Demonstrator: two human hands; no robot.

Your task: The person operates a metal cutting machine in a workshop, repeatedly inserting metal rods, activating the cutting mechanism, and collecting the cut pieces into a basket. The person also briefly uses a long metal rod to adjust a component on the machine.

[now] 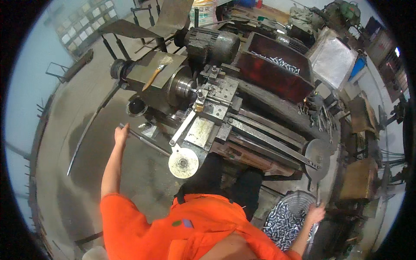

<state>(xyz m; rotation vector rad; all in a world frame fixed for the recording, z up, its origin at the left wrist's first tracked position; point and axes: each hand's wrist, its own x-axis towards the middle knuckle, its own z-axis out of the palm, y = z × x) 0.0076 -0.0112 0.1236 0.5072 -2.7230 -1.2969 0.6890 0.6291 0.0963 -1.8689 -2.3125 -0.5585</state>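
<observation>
My left hand (122, 133) is closed around the end of a metal lever rod (149, 143). That rod slants down to a round pale disc (183, 163) on the front of a lathe (208, 102). On the right, my right hand (316, 214) is wrapped around a short upright handle (318, 196) below a grey round plate (317, 158). A long flat bar (271, 143) joins that plate to the carriage. Beneath my right hand stands a basket (299, 200) full of small shiny metal pieces (281, 221). Near the chuck (184, 86), the details of the workpiece are too small to tell.
A wooden-handled brush (156, 74) lies on the headstock. Behind the lathe are a motor (212, 45) and a dark red bin (273, 71) holding more metal pieces. Wrenches (323, 119) lie at the right end. A long thin bar (93, 123) slants over the floor at left.
</observation>
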